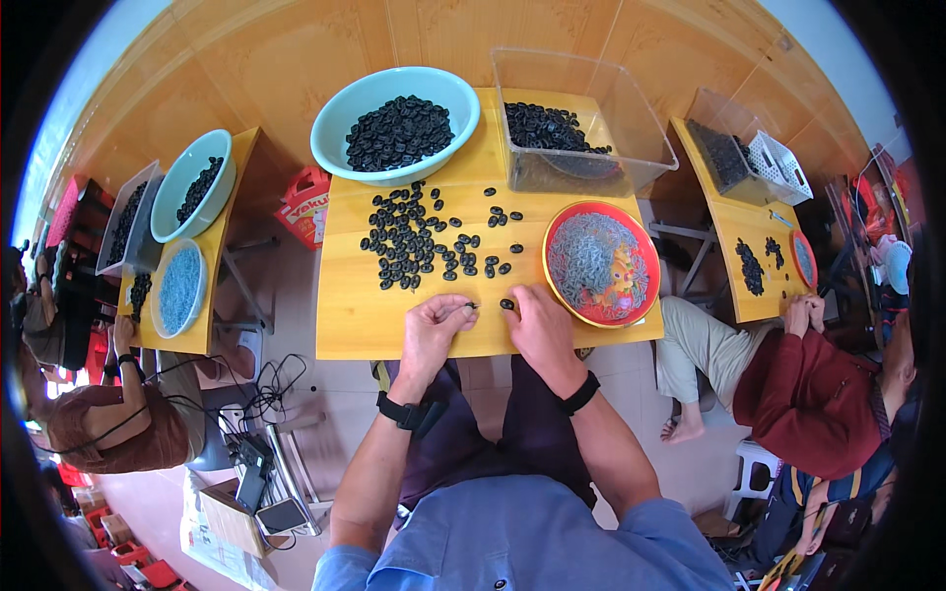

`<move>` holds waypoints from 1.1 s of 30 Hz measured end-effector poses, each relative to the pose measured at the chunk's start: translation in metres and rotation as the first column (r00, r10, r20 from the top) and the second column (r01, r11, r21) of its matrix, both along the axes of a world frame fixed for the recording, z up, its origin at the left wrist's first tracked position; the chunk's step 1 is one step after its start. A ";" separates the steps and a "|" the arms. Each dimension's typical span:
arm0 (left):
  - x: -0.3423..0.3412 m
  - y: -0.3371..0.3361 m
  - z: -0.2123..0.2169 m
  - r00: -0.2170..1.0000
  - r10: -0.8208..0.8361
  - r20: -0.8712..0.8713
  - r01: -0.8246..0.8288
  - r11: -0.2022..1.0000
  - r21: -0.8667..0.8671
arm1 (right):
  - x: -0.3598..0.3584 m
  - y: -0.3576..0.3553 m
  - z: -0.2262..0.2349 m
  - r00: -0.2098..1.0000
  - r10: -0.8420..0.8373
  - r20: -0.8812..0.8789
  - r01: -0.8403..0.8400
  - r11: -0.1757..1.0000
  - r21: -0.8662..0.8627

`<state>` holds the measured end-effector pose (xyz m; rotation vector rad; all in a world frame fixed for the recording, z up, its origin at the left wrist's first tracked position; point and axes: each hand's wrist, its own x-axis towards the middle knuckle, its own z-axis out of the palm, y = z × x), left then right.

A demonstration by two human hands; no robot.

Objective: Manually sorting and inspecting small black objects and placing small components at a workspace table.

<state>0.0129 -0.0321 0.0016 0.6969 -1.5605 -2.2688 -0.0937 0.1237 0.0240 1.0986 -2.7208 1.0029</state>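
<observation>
Near the front edge of the yellow table (pixel 345 315), my left hand (pixel 434 330) pinches something small and dark at its fingertips, too small to make out. My right hand (pixel 540 333) is closed with thumb and finger on a small black oval piece (pixel 506 304). The fingertips of both hands face each other, a short way apart. Beyond them many loose black oval pieces (pixel 404 236) lie scattered. Just right of my right hand stands a red bowl (pixel 647 286) with a yellow rim, holding a heap of thin grey pieces (pixel 581 254).
At the back stand a light-blue basin (pixel 330 148) and a clear plastic box (pixel 641 148), both with black pieces inside. Side tables with similar basins flank mine. People sit at the left (pixel 123 419) and right (pixel 813 389). Black cables (pixel 266 389) hang at the left.
</observation>
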 end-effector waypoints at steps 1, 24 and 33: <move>0.001 0.000 -0.001 1.000 0.014 -0.017 -0.013 1.000 0.015 | -0.002 -0.002 -0.002 1.000 0.014 -0.019 -0.013 0.997 0.072; -0.005 0.003 0.008 0.990 0.031 0.140 -0.025 0.999 -0.039 | -0.011 -0.012 -0.023 0.614 0.334 0.715 0.162 0.833 -0.529; -0.004 0.002 0.006 0.989 0.036 0.144 -0.028 0.998 -0.058 | -0.005 -0.013 -0.016 0.630 0.257 0.733 0.139 0.891 -0.432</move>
